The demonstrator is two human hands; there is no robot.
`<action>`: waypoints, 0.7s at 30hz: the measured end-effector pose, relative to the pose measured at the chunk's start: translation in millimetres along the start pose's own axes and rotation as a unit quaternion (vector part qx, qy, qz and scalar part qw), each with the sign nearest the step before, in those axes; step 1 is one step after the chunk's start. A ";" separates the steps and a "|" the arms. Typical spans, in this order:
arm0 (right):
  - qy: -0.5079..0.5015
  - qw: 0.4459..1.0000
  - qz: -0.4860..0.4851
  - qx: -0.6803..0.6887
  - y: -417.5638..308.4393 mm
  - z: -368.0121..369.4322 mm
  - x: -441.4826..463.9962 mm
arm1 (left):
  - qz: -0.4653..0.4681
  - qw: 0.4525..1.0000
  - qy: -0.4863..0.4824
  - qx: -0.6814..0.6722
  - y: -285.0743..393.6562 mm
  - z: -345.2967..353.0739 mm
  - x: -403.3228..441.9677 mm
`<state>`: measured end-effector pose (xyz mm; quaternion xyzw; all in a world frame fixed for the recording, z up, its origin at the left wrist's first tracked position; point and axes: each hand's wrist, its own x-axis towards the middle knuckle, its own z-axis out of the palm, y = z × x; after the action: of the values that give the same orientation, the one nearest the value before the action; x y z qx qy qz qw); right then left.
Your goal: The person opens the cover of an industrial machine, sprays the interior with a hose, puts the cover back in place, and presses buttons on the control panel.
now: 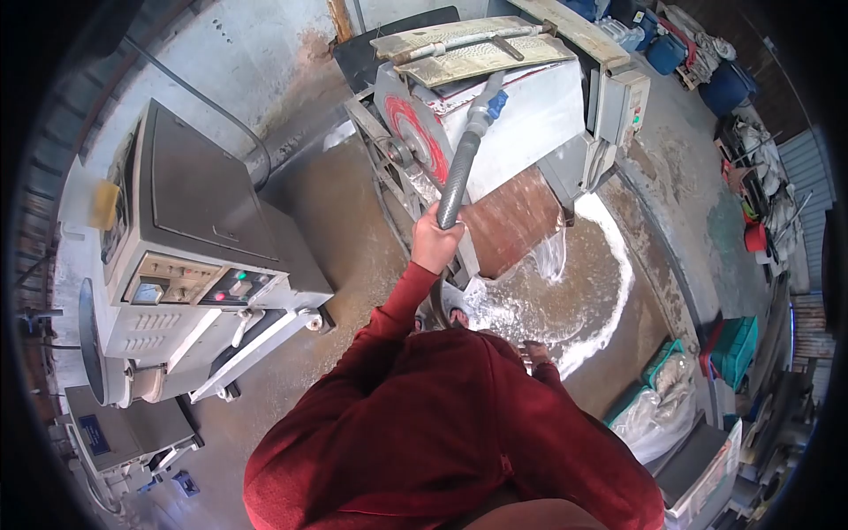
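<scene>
My left hand (436, 240) is wrapped around a grey ribbed hose (457, 177), its arm stretched forward. A blue-handled valve (496, 104) sits near the hose's far end, which reaches the upper opening of a white machine drum (530, 119) with a red-ringed side. Low in front of my body on the right is my right hand (536, 352), small and shadowed; its fingers cannot be made out. Beneath the drum, a brown sloping panel (512, 223) runs wet, with foamy water (565, 305) spreading over the floor below it.
A grey control cabinet (208, 238) with knobs and buttons stands to the left. On the right are a green crate (658, 364) with a plastic bag (658, 415) and another green crate (735, 353). Blue containers (667, 55) line the back right. The floor (344, 216) is wet.
</scene>
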<state>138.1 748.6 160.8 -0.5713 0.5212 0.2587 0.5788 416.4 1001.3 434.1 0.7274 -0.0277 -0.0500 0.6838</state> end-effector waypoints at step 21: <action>-0.062 0.996 -0.009 -0.058 -56.1 -0.5 24.5 | -0.031 0.987 0.138 0.076 13.1 -11.8 -45.6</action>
<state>196.1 728.9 160.9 -0.5916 0.4633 0.3181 0.5781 372.8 1017.1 449.5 0.7776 0.0857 0.0318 0.6221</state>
